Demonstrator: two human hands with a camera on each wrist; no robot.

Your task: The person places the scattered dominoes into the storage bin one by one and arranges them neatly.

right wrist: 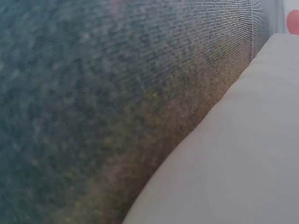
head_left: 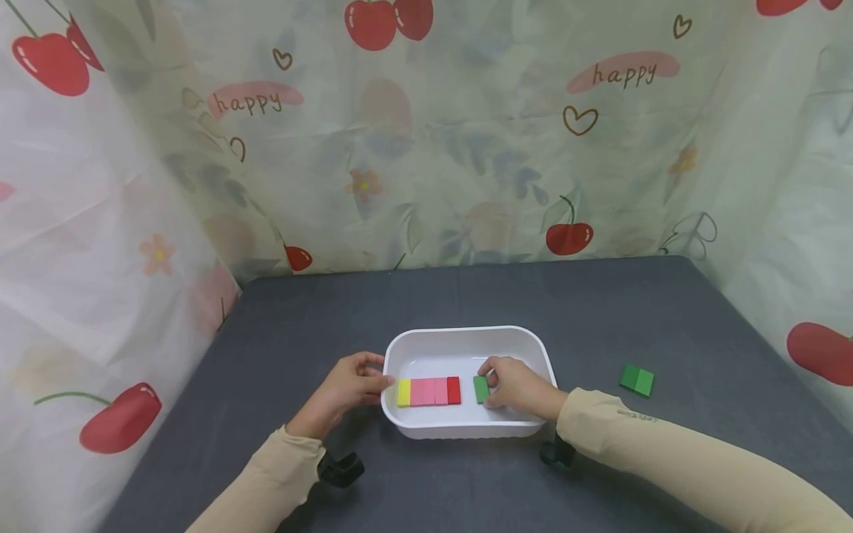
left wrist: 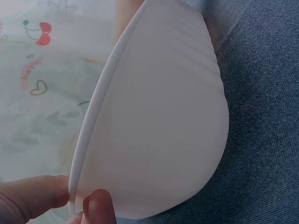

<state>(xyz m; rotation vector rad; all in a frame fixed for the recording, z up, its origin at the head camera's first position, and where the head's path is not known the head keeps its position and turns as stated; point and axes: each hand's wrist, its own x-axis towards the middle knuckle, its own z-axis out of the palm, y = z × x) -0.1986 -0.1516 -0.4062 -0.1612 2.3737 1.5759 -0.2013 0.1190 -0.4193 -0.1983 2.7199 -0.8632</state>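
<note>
A white plastic tray [head_left: 466, 428] stands on the dark cloth. My left hand [head_left: 349, 385] pinches its left rim; the left wrist view shows a thumb and fingers [left wrist: 102, 207] on either side of the rim. Inside lies a tight row of small blocks: a yellow block [head_left: 403, 393] at the left end, pink blocks [head_left: 423, 392] in the middle, a red block [head_left: 454, 391] at the right end. My right hand [head_left: 523, 386] reaches over the right side and grips a green block [head_left: 480, 389] between thumb and fingers, a small gap right of the red one. The right wrist view hides that hand.
A dark green block [head_left: 629, 376] and a lighter green block [head_left: 644, 382] lie side by side on the cloth, right of the tray. Grey-blue cloth [head_left: 320, 311] covers the table. Printed curtains [head_left: 453, 148] enclose the back and sides.
</note>
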